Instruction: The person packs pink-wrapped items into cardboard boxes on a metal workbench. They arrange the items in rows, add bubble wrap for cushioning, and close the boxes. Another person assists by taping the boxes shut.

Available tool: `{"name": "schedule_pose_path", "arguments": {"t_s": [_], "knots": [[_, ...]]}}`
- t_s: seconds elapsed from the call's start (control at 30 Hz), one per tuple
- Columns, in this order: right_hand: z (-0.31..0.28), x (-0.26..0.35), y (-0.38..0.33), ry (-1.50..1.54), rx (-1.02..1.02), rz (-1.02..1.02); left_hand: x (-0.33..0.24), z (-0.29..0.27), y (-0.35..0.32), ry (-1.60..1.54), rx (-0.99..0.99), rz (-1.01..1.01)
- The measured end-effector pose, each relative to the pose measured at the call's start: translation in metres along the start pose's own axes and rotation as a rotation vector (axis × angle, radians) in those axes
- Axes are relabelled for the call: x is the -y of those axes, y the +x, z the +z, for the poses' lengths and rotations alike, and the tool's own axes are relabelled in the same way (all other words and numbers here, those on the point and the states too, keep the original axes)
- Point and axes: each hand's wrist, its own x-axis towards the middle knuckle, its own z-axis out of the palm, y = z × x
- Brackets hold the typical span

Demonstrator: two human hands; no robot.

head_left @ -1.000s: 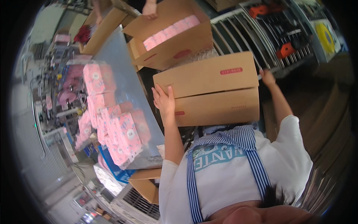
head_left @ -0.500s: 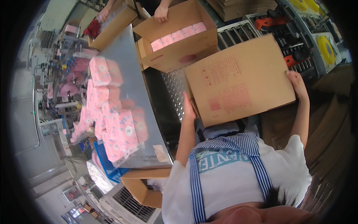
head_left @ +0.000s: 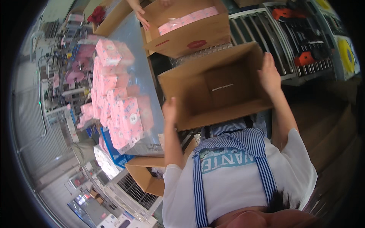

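A cardboard box [head_left: 216,85] is held between my two hands, its open top facing up and its bare brown inside showing. My left hand [head_left: 170,110] presses on the left side wall, thumb up by the rim. On the right side wall lies my right hand [head_left: 270,74], its fingers stretched along the outside near the far corner. Just beyond stands another open carton [head_left: 190,42] with a row of pink packs [head_left: 190,19] inside. A co-worker's hand [head_left: 142,17] is at that carton's left edge; a second, blurred hand is over its far side.
Stacked pink packs [head_left: 114,102] cover part of the metal table [head_left: 146,64] to the left. A roller conveyor [head_left: 258,38] runs at the far right, beside a machine with orange parts [head_left: 304,59]. A smaller open carton [head_left: 142,174] and a blue crate [head_left: 110,148] are at lower left.
The box in my hands has tipped from showing its printed side to showing its open inside, and has shifted left. The co-worker's hands have moved about the far carton.
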Motion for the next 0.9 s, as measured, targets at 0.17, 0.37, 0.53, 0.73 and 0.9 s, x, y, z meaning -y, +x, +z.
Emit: {"name": "schedule_pose_path", "arguments": {"t_s": [0.17,0.37,0.53,0.73,0.9], "knots": [[0.008,-0.117,0.014,0.146,-0.004,-0.018,0.043,0.066,-0.019,-0.556,0.116,0.085],[0.039,-0.198,0.025,0.108,0.114,-0.015,0.124,0.093,0.048,0.223,-0.374,0.212],[0.043,-0.045,0.002,-0.046,0.205,0.073,0.091,0.046,0.052,0.327,-0.158,0.42],[0.095,0.047,-0.017,0.043,0.014,-0.068,0.112,-0.225,0.112,0.596,-0.67,0.269],[0.071,0.161,-0.026,-0.256,-0.402,-0.475,0.223,-0.283,0.121,0.62,-0.701,0.231]]}}
